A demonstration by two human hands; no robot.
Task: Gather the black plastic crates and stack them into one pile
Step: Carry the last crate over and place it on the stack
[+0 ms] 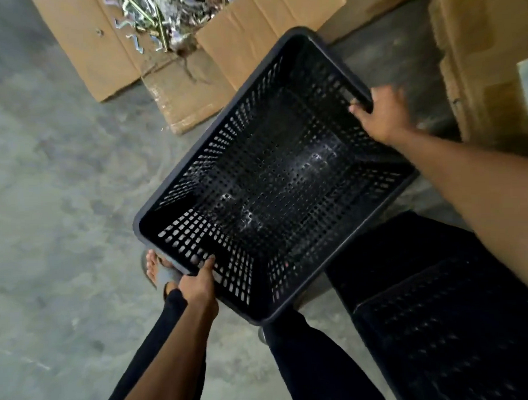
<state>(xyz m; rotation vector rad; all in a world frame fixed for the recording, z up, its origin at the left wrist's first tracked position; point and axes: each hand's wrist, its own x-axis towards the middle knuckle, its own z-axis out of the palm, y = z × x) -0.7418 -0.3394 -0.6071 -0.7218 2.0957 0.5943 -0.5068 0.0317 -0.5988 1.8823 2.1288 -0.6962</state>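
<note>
Floor [46, 177]: grey concrete, left of and beneath the crate.

Box [80, 41]: brown cardboard, flaps open, up and left of the crate. Holds loose metal parts [166, 17], silver and yellowish.

Foot [157, 268]: in a sandal, on the floor just beside the crate's near-left corner, partly hidden by it.

Left hand [200, 287]: grips the crate's near rim. The thumb lies over the rim on the inside wall; the fingers are hidden beneath.

Crate [271, 184]: black plastic with perforated walls and bottom, open side up. Held between both hands, set diagonally, above the person's dark-trousered legs [316, 362]. Whitish scuffs on its bottom.

Right hand [379, 115]: blurred, at the crate's far-right rim. Its fingers curl round the rim.

Second crate [441, 328]: black and perforated, down and right of the held crate and lower than it, under the right forearm. Very dark; another rim seems to show inside it, but I cannot tell whether it is one crate or several nested.

Carton [485, 57]: brown cardboard, right of the crate, beyond the right hand.
</note>
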